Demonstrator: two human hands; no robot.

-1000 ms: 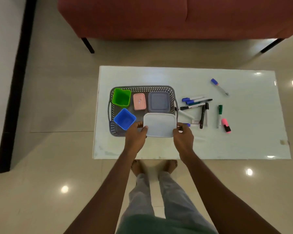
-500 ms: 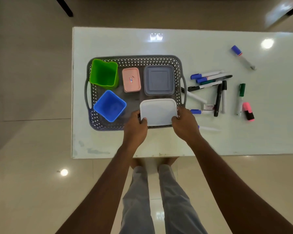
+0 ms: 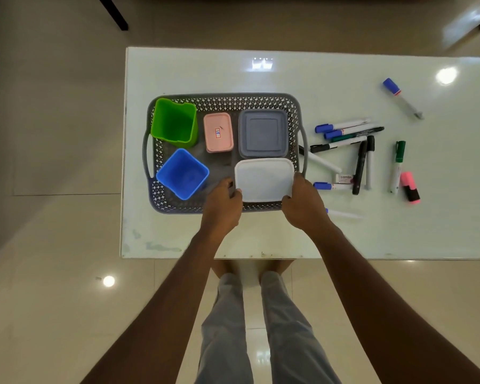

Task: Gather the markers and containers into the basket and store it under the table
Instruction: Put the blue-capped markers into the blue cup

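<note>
A grey perforated basket [image 3: 225, 100] stands on the left part of the white table [image 3: 330, 234]. In it are a green cup [image 3: 174, 122], a blue cup [image 3: 182, 173], a pink lidded box [image 3: 218, 132] and a grey lidded box [image 3: 262, 133]. A white lidded container [image 3: 264, 179] sits in the basket's near right corner. My left hand [image 3: 222, 204] grips its left edge and my right hand [image 3: 302, 204] grips its right edge. Several markers [image 3: 349, 128] and a pink highlighter [image 3: 410, 187] lie loose on the table, right of the basket.
One blue-capped marker [image 3: 401, 97] lies apart at the far right. A marker [image 3: 344, 214] lies just right of my right wrist. The table's near edge is above my legs and feet. Dark sofa legs [image 3: 112, 13] stand on the tiled floor beyond the table.
The camera has tilted down and moved closer, so the sofa has left the view. Both hands have carried the white container a little further into the basket's near right corner.
</note>
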